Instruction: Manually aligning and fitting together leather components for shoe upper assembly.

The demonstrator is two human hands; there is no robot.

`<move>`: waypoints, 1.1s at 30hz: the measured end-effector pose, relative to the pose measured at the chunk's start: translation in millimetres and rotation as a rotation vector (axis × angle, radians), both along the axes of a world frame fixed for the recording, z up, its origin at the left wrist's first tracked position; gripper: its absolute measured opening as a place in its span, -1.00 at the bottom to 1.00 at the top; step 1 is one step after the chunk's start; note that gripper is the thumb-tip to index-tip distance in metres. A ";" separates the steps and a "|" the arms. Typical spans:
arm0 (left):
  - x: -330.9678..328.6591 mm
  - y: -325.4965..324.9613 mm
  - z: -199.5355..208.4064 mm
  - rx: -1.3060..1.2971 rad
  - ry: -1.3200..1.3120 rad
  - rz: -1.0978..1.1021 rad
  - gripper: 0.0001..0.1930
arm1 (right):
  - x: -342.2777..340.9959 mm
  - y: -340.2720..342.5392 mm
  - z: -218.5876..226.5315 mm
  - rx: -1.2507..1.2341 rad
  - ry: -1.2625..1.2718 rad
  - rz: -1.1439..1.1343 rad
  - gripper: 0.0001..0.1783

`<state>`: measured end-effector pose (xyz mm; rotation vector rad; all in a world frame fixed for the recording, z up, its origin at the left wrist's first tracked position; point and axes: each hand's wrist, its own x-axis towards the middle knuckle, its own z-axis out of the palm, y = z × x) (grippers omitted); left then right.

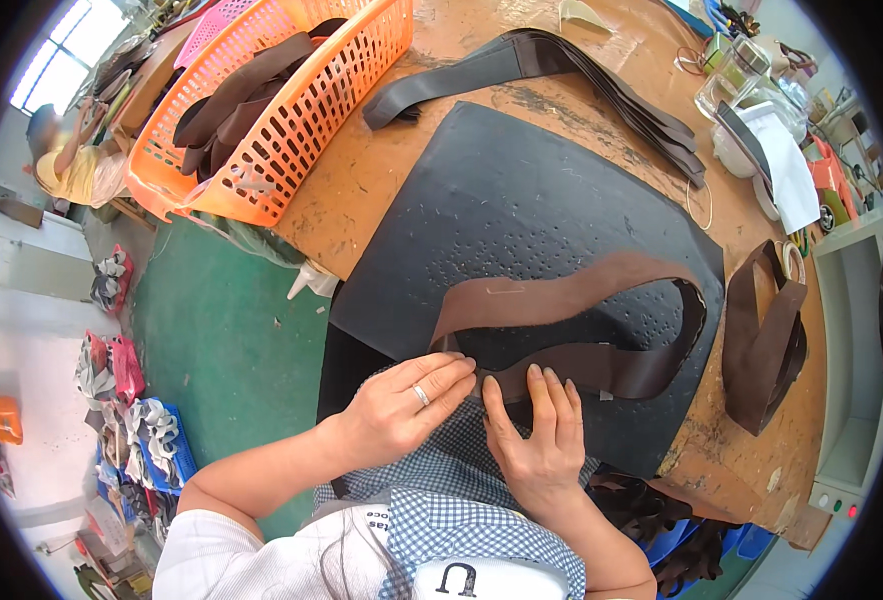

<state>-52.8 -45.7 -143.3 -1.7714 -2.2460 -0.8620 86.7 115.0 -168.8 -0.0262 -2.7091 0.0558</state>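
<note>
One orange basket (306, 150) holds dark strips (246, 90); both hands (401, 402) (539, 440) touch a brown strip (561, 292).

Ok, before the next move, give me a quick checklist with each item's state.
1. Left hand on the brown strip: ok, fingertips touching it.
2. Right hand on the strip: ok, fingers spread over it.
3. Strip's loop over the black mat: ok.
4. Strip edges lined up between the hands: cannot tell, fingers cover them.
5. Dark strip stack apart from both hands: ok, beyond the mat's far edge.
</note>
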 end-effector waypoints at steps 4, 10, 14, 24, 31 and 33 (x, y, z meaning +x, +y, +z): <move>-2.3 -0.1 -3.3 0.028 -0.017 -0.016 -0.59 | 0.2 2.7 3.7 -0.009 -0.018 0.018 -0.48; 5.1 2.1 -3.7 -0.018 0.111 0.045 -0.55 | -1.8 8.2 11.2 -0.006 -0.036 0.134 -0.43; 8.4 3.3 3.2 -0.059 0.143 0.052 -0.56 | -4.3 15.6 15.9 0.071 -0.038 0.259 -0.46; 0.5 -1.2 1.0 0.097 -0.154 0.104 -0.78 | -20.7 10.8 23.5 -0.123 0.071 0.264 -0.69; -4.3 3.0 0.0 0.069 0.070 -0.042 -0.66 | -28.5 15.7 22.6 -0.125 0.118 0.305 -0.69; -6.5 1.8 -0.2 0.066 0.098 -0.052 -0.65 | -31.5 16.7 24.7 -0.098 0.120 0.333 -0.68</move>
